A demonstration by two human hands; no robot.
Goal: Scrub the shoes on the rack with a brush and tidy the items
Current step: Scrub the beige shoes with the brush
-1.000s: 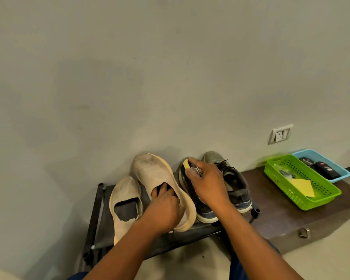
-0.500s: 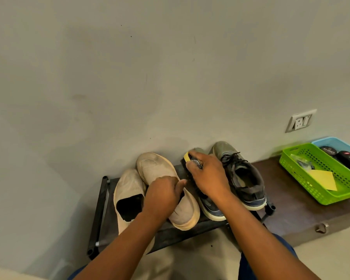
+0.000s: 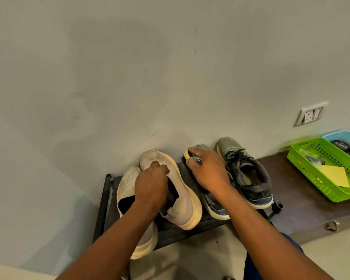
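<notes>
The left hand (image 3: 152,186) grips the cream slip-on shoe (image 3: 182,201) at its opening, fingers curled over the upper; its twin (image 3: 127,190) lies just at nine o'clock of it on the black rack (image 3: 104,205); the right hand (image 3: 208,174) is closed round a yellow-backed brush (image 3: 190,155), bristles against the grey laced shoe (image 3: 214,207) beneath it; a second grey shoe (image 3: 245,170) sits at three o'clock; farther that way, on the bench (image 3: 303,209), stand a green basket (image 3: 303,168) and a blue one (image 3: 339,135).

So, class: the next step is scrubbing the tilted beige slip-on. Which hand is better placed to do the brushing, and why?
The right hand: it already grips the brush, right beside the beige slip-on. The left hand is busy gripping that shoe at its opening, propping it up.
</notes>
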